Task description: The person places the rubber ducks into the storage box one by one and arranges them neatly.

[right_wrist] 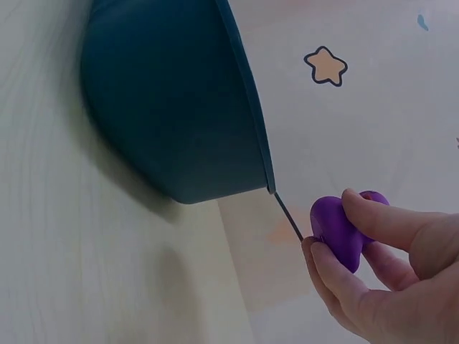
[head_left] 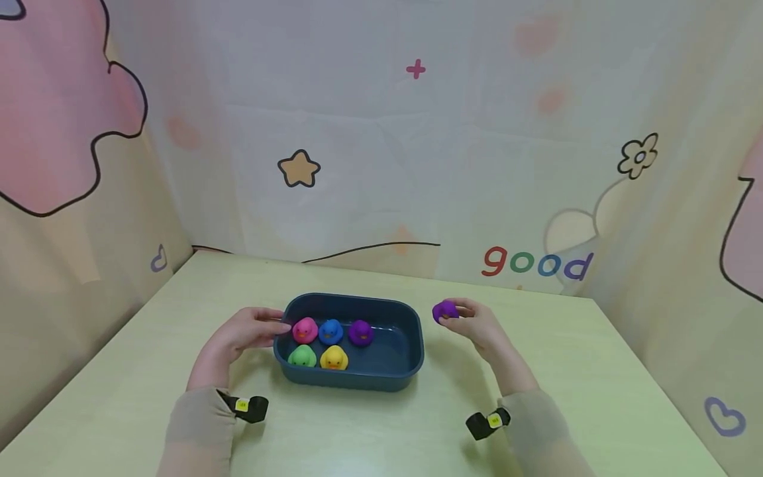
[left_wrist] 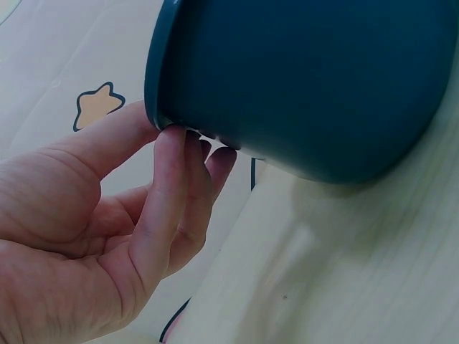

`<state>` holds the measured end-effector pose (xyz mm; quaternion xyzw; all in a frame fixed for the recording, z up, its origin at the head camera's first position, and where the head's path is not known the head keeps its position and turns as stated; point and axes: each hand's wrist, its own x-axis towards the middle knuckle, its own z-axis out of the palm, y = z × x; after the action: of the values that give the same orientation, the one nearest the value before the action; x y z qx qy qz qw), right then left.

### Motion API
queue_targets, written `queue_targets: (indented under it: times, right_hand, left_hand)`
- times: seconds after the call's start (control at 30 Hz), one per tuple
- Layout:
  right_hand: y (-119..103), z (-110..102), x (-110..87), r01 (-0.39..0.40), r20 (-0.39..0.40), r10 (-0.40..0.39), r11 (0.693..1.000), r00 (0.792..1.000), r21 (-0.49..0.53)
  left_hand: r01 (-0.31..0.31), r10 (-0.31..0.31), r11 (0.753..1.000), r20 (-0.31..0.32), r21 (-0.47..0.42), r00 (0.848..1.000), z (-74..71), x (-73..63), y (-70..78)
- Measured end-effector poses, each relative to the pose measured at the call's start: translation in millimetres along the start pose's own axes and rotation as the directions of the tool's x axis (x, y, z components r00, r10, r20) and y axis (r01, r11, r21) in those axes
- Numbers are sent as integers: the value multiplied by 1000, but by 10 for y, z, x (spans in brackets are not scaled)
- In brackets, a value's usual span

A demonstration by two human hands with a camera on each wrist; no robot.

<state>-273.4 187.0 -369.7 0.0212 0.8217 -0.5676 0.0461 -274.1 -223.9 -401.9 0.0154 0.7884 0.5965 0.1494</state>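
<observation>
A dark blue plastic tub (head_left: 381, 383) stands on the table with several rubber ducks in it. In its back row sit a pink duck (head_left: 305, 330), a blue duck (head_left: 330, 332) and a purple duck (head_left: 360, 333). A green duck (head_left: 302, 356) and a yellow duck (head_left: 334, 358) are in front. My left hand (head_left: 253, 328) holds the tub's left end, thumb at the rim and fingers against the outer wall (left_wrist: 301, 86). Off the tub's right end, my right hand (head_left: 477, 324) pinches another purple duck (right_wrist: 336, 228) above the table, between thumb and fingers.
The pale wooden table (head_left: 334, 437) reaches back to a printed cloth (head_left: 369, 185) hanging behind it, with more cloth along both sides. Each wrist carries a small black camera, one at the left sleeve (head_left: 199, 417) and one at the right sleeve (head_left: 539, 424).
</observation>
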Motion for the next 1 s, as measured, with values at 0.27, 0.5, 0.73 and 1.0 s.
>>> queue_targets:
  times: [0.27, 0.5, 0.73, 1.0]
  right_hand:
    - [-157, 181, 48, 29, 39, -31, 999, 999, 35]
    - [-252, 360, 96, 37, 78, -43, 996, 996, 79]
    - [-285, 537, 124, 78, 127, -91, 992, 988, 103]
    - [-291, 729, 116, 89, 185, -110, 989, 976, 118]
  left_hand:
    - [7, -7, 1000, -8, 4, 1000, -4, 1, -4]
    - [10, -10, 1000, -15, -10, 1000, 1, 0, -4]
    - [16, -16, 1000, -15, -9, 1000, 3, 0, -4]
    - [20, -20, 1000, -20, -12, 1000, 7, -6, 14]
